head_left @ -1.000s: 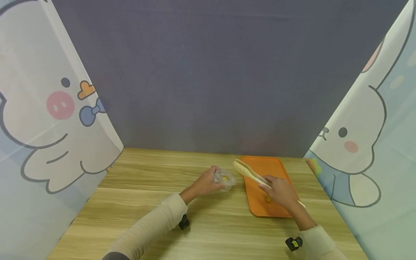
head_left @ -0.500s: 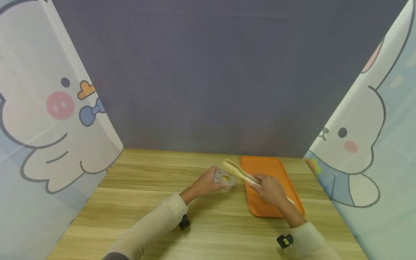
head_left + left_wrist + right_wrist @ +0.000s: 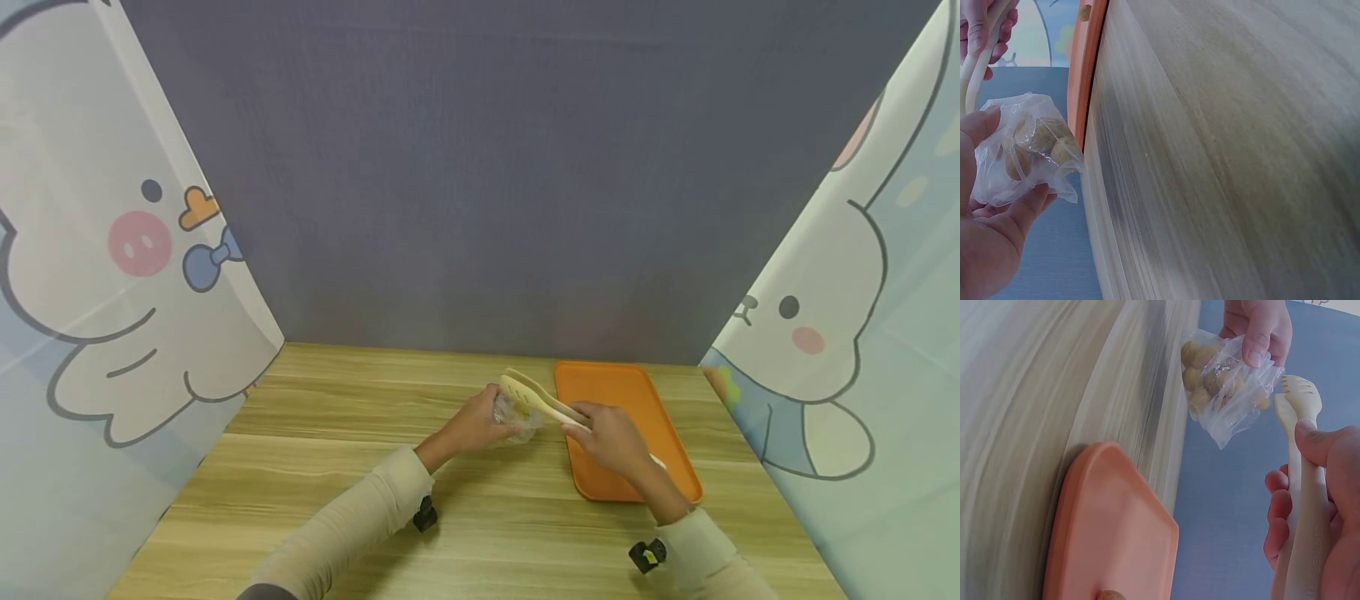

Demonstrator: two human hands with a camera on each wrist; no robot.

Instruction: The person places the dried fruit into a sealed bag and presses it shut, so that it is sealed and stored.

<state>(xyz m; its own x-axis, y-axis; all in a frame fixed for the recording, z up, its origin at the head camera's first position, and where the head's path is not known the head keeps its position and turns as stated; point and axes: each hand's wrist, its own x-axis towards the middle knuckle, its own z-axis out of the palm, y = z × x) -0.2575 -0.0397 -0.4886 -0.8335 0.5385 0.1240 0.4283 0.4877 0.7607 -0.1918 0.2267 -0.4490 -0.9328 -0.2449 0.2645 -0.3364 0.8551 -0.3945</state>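
Observation:
My left hand [image 3: 471,422] holds a clear plastic bag [image 3: 1230,425] by its rim, raised off the wooden table. Several round, brown, walnut-like pieces [image 3: 1044,134] lie inside the bag. Pale yellow tongs [image 3: 546,404] are gripped in my right hand [image 3: 611,437], thumb on one arm and fingers around the other. The tongs' slotted tips are at the bag's upper side, overlapping it in the head view. The right wrist view shows the tips near each other, with nothing visible between them; whether they touch the bag is unclear.
An orange tray [image 3: 603,382] lies on the table [image 3: 360,400] under and beyond my right hand. One brown round piece [image 3: 1110,595] rests on the tray. A grey partition [image 3: 480,208] stands behind, with cartoon-printed curtains [image 3: 82,250] at both sides.
My right hand has moved left with the tongs, from over the tray to the bag. The left hand and bag have stayed nearly still.

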